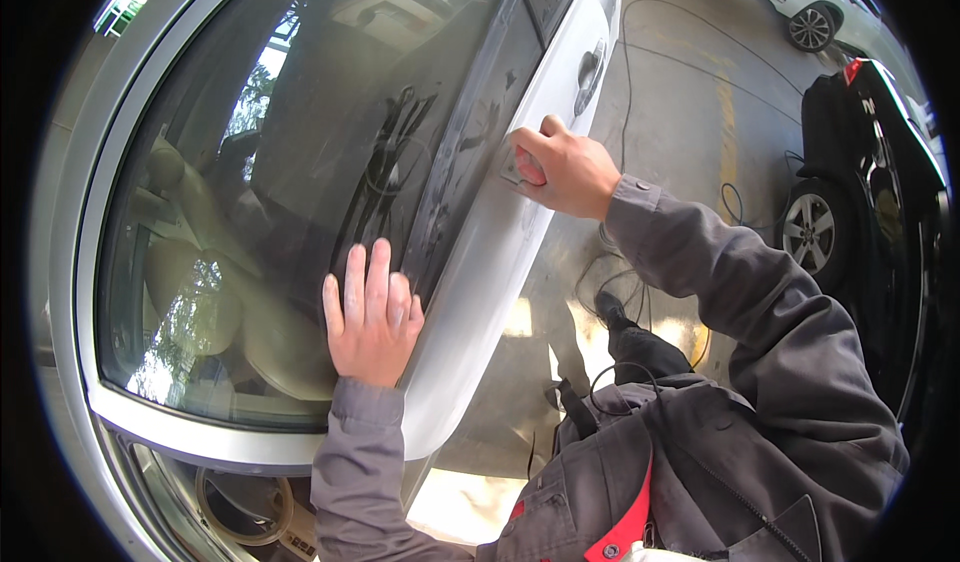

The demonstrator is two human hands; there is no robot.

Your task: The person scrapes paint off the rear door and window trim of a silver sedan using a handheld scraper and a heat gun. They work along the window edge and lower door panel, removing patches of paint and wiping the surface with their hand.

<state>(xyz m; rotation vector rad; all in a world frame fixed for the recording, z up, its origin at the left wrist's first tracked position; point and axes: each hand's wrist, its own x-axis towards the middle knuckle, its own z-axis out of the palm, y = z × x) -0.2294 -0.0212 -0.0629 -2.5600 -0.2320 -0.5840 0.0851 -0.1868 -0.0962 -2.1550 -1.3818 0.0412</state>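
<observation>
Head view: right fingers (531,143) pinch a grey piece (512,173) over the silver door (485,297); left fingers (377,270) apart.

Vehicle bay with a grey floor (680,102) and strong daylight.
A worn yellow line (727,137) runs along the floor, and thin dark cables (627,72) curve across it, tangling in loops lower down. A black vehicle (836,142) stands at the right, with a white car (838,0) beyond it at the upper right. Bright sunlight (458,507) falls in patches on the floor; a bright opening (124,7) shows at the upper left.
</observation>
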